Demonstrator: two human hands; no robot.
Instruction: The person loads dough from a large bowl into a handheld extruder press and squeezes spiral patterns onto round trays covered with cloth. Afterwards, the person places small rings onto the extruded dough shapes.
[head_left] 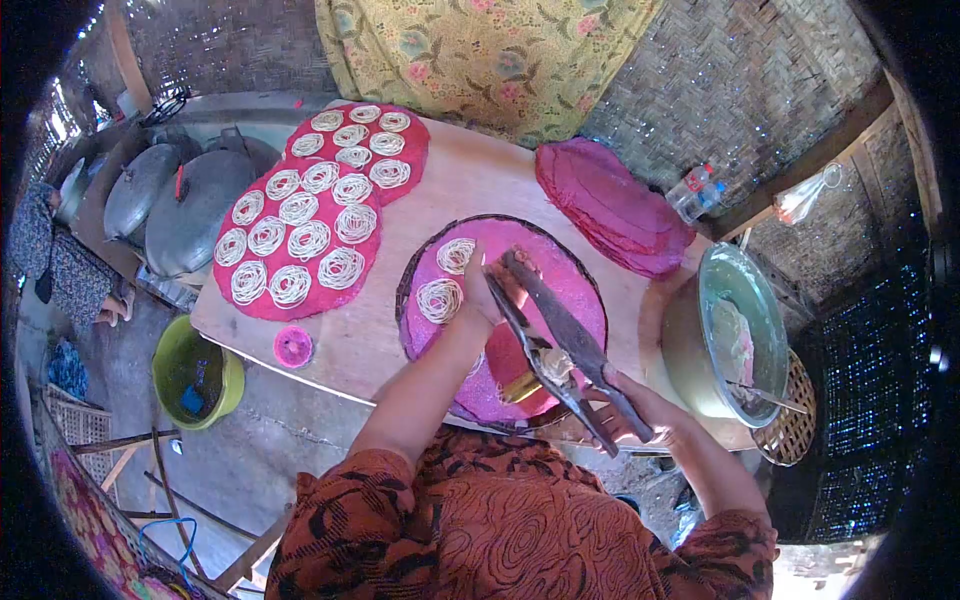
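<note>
Both hands hold a dark wooden hand press [562, 322] with two long arms, slanting over a round tray. Pale dough shows between its arms, and a brass-coloured cylinder [522, 386] hangs below. My left hand [490, 292] is closed round the far end; part of its grip is hidden. Around the near end, the fingers of my right hand [640, 402] are wrapped. Underneath lies a pink round sheet [570, 270] on a dark-rimmed woven tray [403, 300]. Coiled noodle nests [438, 300] sit on its left side, one partly hidden by my left forearm.
Pink sheets with several noodle nests [298, 208] cover the table's left. More pink sheets [610, 205] are stacked at back right, near plastic bottles [695, 193]. A large basin [685, 335] stands right. A pink cup [293, 346] is near the front edge. Another person [75, 260] is far left.
</note>
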